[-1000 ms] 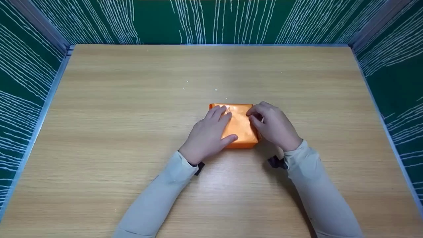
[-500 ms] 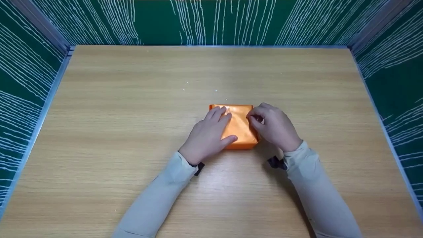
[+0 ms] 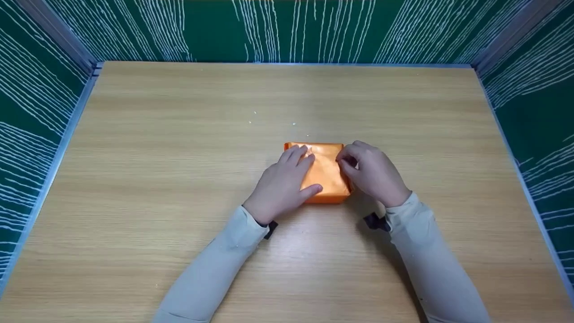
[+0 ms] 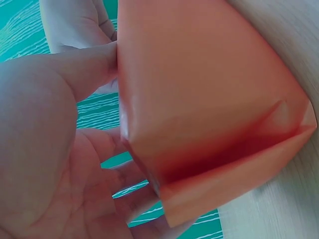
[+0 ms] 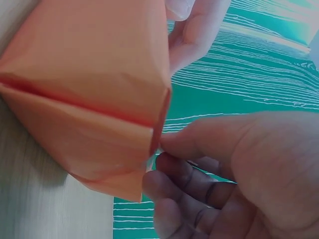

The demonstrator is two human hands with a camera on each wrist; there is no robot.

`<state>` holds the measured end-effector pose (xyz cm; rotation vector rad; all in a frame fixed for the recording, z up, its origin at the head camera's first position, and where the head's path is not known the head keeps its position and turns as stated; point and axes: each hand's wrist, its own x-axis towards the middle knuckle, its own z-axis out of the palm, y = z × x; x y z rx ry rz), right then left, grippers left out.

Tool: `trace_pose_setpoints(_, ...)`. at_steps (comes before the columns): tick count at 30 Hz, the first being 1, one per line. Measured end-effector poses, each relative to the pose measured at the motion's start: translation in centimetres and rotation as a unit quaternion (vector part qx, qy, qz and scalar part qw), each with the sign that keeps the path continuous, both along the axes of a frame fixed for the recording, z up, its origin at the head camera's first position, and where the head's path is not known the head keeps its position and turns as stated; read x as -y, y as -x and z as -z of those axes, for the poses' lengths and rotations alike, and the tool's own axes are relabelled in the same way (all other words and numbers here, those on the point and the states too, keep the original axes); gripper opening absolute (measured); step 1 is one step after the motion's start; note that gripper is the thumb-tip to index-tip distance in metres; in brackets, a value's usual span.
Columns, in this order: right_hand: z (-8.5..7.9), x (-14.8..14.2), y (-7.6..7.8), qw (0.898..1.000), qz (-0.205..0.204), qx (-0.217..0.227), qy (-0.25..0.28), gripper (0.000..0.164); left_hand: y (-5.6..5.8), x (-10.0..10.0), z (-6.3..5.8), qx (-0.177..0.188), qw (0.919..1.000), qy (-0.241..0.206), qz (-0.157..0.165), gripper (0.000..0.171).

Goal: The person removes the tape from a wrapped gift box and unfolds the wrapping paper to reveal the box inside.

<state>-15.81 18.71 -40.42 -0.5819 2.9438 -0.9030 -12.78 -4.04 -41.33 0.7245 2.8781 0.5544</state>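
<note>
A small box-shaped package in shiny orange wrapping paper [image 3: 328, 177] lies on the wooden table. Across its left part rests my left hand [image 3: 282, 184], fingers spread over the top and thumb toward the front edge. My right hand [image 3: 370, 170] is at the right edge of the top, thumb and forefinger pinching the paper. In the right wrist view, the thumb and curled fingers [image 5: 167, 184] meet at the corner of a folded end flap [image 5: 99, 137]. The left wrist view shows the other end, where a folded flap [image 4: 229, 174] stands slightly away from the package, leaving a gap.
Tiny white scraps [image 3: 293, 124] dot the wooden tabletop [image 3: 157, 157] behind the package. Green walls with white streaks [image 3: 215, 31] border the table at the back and both sides, with blue edging [image 3: 314, 63] along the seam.
</note>
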Motion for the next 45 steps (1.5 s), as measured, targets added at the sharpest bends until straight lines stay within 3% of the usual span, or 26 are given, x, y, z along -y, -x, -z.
trace_pose_setpoints(11,-0.3,-0.4,0.0,1.0,0.001,0.026,-0.004,0.008,-0.1,0.1,-0.1,0.008,1.0,-0.002,-0.001,0.071)
trace_pose_setpoints(30,-0.6,-1.4,0.0,1.0,-0.005,0.001,-0.025,0.011,-0.1,-0.1,-0.1,0.009,0.9998,-0.011,-0.012,0.07)
trace_pose_setpoints(41,-0.9,-2.0,0.3,0.999,0.011,0.036,-0.035,0.012,0.1,-0.2,-0.1,0.017,0.9998,-0.006,-0.013,0.071)
trace_pose_setpoints(45,-1.2,-2.3,0.2,0.999,0.028,0.022,-0.021,0.018,0.1,-0.2,-0.1,0.016,0.9998,-0.007,-0.01,0.071)
